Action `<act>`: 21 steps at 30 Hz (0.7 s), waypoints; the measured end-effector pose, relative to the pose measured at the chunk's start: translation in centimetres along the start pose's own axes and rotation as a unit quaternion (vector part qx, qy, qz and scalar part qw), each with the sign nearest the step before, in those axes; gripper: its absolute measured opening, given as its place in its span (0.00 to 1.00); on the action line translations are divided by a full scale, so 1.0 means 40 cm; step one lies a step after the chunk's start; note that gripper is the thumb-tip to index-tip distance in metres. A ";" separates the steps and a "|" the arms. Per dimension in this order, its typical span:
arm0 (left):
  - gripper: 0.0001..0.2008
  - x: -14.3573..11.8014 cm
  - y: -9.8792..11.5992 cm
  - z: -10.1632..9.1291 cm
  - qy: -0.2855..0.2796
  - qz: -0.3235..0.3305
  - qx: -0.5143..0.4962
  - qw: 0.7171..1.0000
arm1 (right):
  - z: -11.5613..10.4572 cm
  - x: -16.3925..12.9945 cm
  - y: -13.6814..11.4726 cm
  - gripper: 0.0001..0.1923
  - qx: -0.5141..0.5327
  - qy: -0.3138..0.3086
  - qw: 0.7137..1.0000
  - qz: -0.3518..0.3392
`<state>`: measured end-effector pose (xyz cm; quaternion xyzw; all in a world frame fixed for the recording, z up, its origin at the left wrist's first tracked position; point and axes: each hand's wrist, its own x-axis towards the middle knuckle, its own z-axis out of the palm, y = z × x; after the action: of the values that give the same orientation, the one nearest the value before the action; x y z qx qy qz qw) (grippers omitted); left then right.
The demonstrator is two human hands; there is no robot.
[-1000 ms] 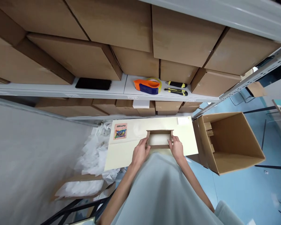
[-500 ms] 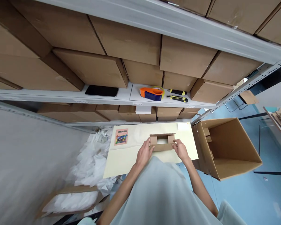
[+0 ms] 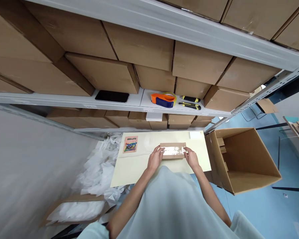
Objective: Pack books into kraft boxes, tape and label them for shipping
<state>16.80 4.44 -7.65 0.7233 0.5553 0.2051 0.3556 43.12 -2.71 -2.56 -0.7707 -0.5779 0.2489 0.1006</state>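
A small cardboard box (image 3: 173, 156) lies on the pale yellow board (image 3: 134, 172), a shiny strip of clear tape along its upper face. At the box's left end, my left hand (image 3: 154, 159) grips it with bent fingers. My right hand (image 3: 191, 158) has the opposite end, fingertips on the top edge. The inside of the box is hidden from view. Left of my hands, a booklet (image 3: 130, 144) with a colourful picture rests on the board, and a white paper (image 3: 195, 135) lies at its far right corner.
An orange and blue tape dispenser (image 3: 163, 99), two yellow-black cutters (image 3: 190, 102) and a black phone (image 3: 112, 96) sit on the shelf ahead, below stacked cartons (image 3: 154, 78). A large open carton (image 3: 249, 156) stands right; crumpled white paper (image 3: 97, 169) is heaped left.
The box has been turned over: its open side faced up before, and now the taped face is on top. Both hands remain at its ends.
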 end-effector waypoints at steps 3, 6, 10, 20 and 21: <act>0.18 0.025 -0.004 0.006 0.004 -0.020 -0.022 1.000 | -0.007 0.026 0.001 0.21 0.013 -0.022 1.000 0.012; 0.18 0.051 -0.008 0.012 -0.026 -0.050 -0.017 0.998 | -0.004 0.057 -0.003 0.19 -0.014 -0.047 0.999 0.015; 0.14 0.044 -0.006 0.038 -0.063 -0.071 -0.015 0.995 | 0.022 0.072 0.012 0.22 -0.054 -0.063 0.995 0.052; 0.13 0.028 0.007 0.066 -0.049 -0.119 -0.015 0.992 | 0.045 0.071 0.053 0.23 -0.035 -0.059 0.997 0.043; 0.12 0.032 0.009 0.063 -0.050 -0.126 -0.013 0.991 | 0.047 0.071 0.053 0.23 -0.030 -0.054 0.997 0.040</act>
<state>19.15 4.88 -9.17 0.6523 0.6210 0.1293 0.4149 44.55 -0.97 -5.87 -0.7809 -0.5587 0.2769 0.0360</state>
